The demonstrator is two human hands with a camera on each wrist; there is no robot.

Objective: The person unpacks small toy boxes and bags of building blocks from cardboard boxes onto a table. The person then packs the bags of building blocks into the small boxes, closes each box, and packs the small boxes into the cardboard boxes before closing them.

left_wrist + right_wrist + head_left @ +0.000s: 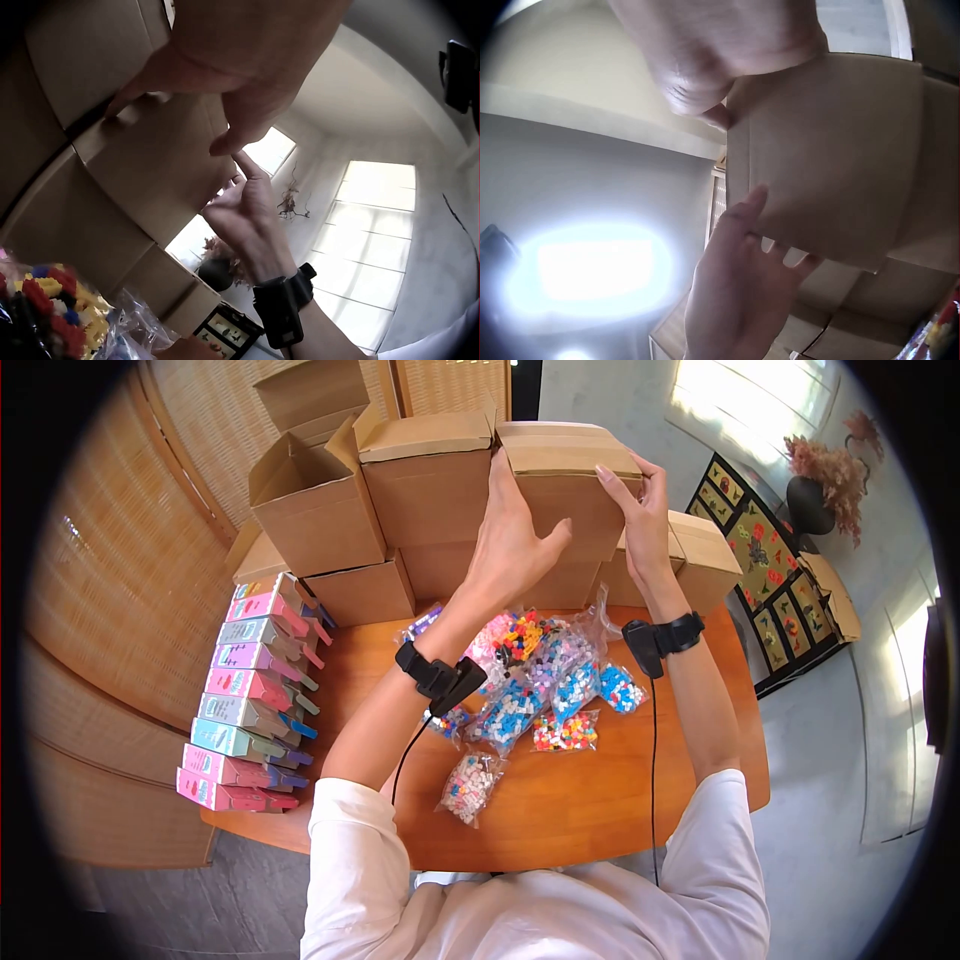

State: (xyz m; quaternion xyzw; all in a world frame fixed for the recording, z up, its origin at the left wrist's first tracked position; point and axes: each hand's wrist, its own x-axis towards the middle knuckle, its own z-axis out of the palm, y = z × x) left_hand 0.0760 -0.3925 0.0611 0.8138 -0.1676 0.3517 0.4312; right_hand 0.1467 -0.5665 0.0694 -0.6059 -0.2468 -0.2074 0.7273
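At the right end of the upper row, a closed brown cardboard box (pixel 570 500) is held between both hands. My left hand (pixel 515 550) grips its left side, with the fingers reaching into the gap beside the neighbouring box (pixel 430 490) and the thumb at the front face. On the other side my right hand (pixel 648 525) holds the upper right corner, its thumb by the front top edge and its fingers along the right side. In the left wrist view, the box's plain front (pixel 157 157) spans between the two hands. The right wrist view shows the left hand's fingers (pixel 780 259) at the box's side.
An open-flapped box (pixel 315 500) stands left on the stack, with more boxes (pixel 355 595) below. Bags of colourful small pieces (pixel 520 680) cover the table's middle. Small pastel cartons (pixel 240 710) line the left edge. A decorated cabinet (pixel 765 550) stands right of the table.
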